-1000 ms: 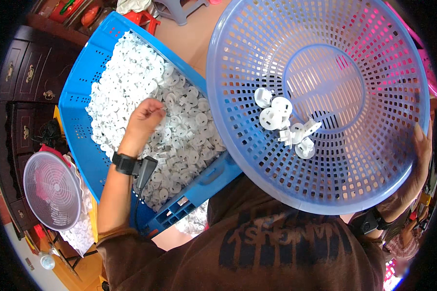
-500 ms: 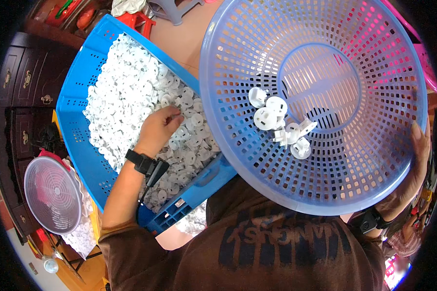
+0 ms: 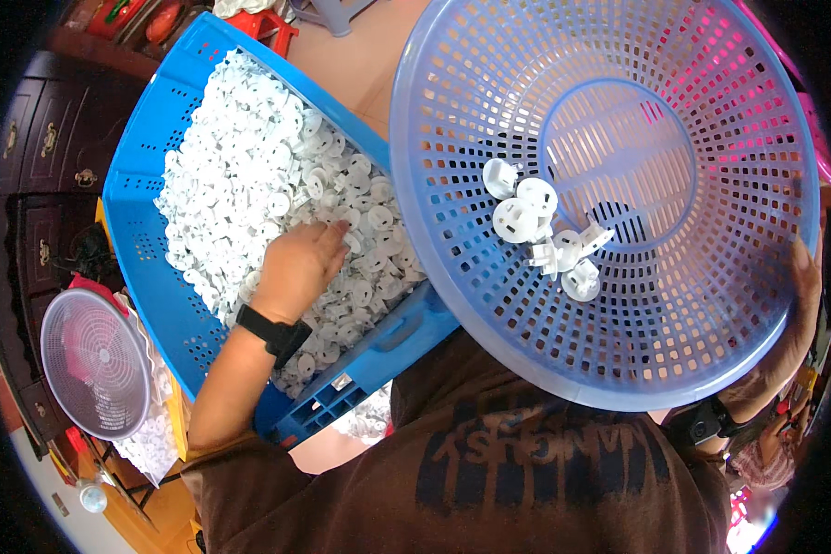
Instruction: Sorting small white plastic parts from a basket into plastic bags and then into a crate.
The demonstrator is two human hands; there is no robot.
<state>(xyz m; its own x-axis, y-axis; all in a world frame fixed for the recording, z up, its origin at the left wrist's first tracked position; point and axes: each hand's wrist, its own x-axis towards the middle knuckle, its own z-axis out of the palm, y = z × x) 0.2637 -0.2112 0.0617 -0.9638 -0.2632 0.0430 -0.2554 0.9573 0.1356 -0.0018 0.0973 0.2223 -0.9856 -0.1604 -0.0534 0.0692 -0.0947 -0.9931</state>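
Note:
A blue plastic crate (image 3: 143, 171) holds a heap of small round white plastic parts (image 3: 240, 138) with slots in them. My left hand (image 3: 303, 263) rests palm down on the heap, its fingers stretched out over the parts; whatever lies under the fingertips is hidden. To the right, my right hand (image 3: 806, 291) grips the rim of a large translucent blue-purple plastic colander (image 3: 739, 360), which is tilted toward me. Low on the colander's inner side sits a small cluster of the same white parts (image 3: 526, 212).
At the left, a smaller purple colander (image 3: 97, 365) stands above more white parts (image 3: 152, 448). Dark wooden drawers (image 3: 51, 166) line the left side. A grey stool (image 3: 337, 14) and a red stool (image 3: 266, 28) stand beyond the crate. Another person's arm (image 3: 771, 443) shows at lower right.
My left hand has turned palm down and shifted slightly toward me on the heap, its fingers straightening. The colander sits slightly further right in the view; its white parts keep their arrangement.

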